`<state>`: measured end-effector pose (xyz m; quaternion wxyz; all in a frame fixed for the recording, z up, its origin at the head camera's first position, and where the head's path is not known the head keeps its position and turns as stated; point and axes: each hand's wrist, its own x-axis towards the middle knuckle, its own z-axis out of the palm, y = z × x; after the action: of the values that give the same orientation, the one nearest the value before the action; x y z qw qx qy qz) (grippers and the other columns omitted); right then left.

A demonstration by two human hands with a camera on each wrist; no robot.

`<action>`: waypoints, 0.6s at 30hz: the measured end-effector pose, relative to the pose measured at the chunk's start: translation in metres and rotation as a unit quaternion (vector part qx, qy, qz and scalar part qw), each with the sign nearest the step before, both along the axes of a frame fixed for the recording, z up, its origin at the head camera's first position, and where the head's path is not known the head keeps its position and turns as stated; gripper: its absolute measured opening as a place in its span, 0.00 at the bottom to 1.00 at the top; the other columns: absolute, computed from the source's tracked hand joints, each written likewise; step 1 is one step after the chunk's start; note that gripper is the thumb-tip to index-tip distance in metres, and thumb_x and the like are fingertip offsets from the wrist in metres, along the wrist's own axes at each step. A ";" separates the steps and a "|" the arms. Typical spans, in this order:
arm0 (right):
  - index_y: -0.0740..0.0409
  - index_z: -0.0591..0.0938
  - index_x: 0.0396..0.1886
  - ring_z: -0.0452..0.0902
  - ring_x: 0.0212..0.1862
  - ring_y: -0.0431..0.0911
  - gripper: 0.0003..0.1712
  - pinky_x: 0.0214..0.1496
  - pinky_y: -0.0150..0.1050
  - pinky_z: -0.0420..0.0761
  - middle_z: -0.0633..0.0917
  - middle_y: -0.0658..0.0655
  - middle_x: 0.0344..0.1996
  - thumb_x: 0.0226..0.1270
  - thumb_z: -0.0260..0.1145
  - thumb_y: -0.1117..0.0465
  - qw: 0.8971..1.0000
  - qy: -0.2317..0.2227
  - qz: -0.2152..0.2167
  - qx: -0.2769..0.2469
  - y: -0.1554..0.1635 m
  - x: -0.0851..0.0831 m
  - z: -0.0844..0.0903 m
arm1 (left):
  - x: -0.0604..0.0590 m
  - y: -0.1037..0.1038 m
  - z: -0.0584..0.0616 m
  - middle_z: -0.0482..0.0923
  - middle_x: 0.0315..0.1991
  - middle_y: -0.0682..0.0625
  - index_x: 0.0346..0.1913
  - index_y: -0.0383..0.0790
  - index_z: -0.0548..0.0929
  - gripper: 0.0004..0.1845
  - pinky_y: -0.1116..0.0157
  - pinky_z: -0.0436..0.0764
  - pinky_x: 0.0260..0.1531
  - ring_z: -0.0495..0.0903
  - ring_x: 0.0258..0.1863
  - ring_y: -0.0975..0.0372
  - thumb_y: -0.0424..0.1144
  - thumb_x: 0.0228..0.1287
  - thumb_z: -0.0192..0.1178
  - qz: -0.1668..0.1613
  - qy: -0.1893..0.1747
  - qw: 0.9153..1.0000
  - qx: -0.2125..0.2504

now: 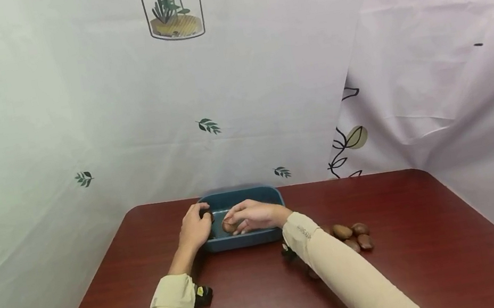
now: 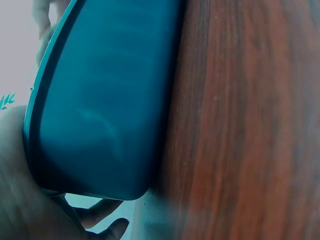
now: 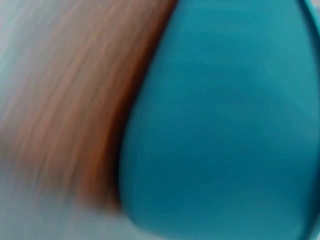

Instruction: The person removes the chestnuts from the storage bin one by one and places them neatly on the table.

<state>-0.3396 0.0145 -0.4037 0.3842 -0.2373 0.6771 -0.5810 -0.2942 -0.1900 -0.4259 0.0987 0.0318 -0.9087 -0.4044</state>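
Observation:
A blue plastic bin (image 1: 250, 238) stands near the table's far edge. My left hand (image 1: 195, 229) grips its left end. In the left wrist view the palm lies over the rim and the fingers (image 2: 102, 212) reach round outside the end wall. A dark brown lump (image 1: 208, 216) shows beside the left thumb. My right hand (image 1: 254, 215) is over the bin's interior and holds a smooth brown oval lump (image 1: 229, 225), perhaps a potato, in its fingers. The right wrist view is blurred and shows only the bin's outer wall (image 3: 220, 125) and the table.
Several similar brown lumps (image 1: 361, 230) lie on the red-brown wooden table (image 1: 259, 292) to the right of the bin, partly behind the right sleeve (image 1: 343, 273). A pale printed curtain (image 1: 266, 91) hangs close behind the table. Small dark devices sit at both wrists.

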 end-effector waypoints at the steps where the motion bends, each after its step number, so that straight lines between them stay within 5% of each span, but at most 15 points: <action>1: 0.69 0.75 0.61 0.83 0.43 0.47 0.21 0.43 0.38 0.80 0.79 0.57 0.53 0.73 0.58 0.63 1.000 -0.005 0.001 -0.007 0.005 0.000 0.002 | 0.000 0.000 0.000 0.70 0.66 0.45 0.64 0.40 0.75 0.21 0.44 0.71 0.52 0.73 0.59 0.47 0.41 0.73 0.44 0.000 0.000 1.000 -0.001; 7: 0.71 0.75 0.61 0.83 0.41 0.46 0.22 0.41 0.37 0.81 0.82 0.55 0.43 0.70 0.60 0.67 1.000 0.000 0.009 -0.029 0.035 0.004 0.013 | 0.000 -0.002 -0.002 0.69 0.67 0.45 0.64 0.40 0.74 0.21 0.44 0.70 0.54 0.72 0.59 0.47 0.40 0.74 0.43 -0.009 -0.001 1.000 0.000; 18: 0.71 0.79 0.56 0.85 0.46 0.49 0.20 0.52 0.49 0.81 0.85 0.59 0.46 0.66 0.64 0.68 0.997 0.073 0.006 0.011 0.089 0.020 0.026 | -0.001 -0.003 -0.005 0.70 0.66 0.43 0.63 0.39 0.75 0.21 0.44 0.71 0.54 0.73 0.57 0.47 0.39 0.73 0.44 -0.011 0.017 1.000 -0.002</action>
<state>-0.3192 0.1038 -0.3773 0.3400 -0.2785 0.7081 -0.5527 -0.2954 -0.1931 -0.4307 0.1098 0.0144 -0.9081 -0.4038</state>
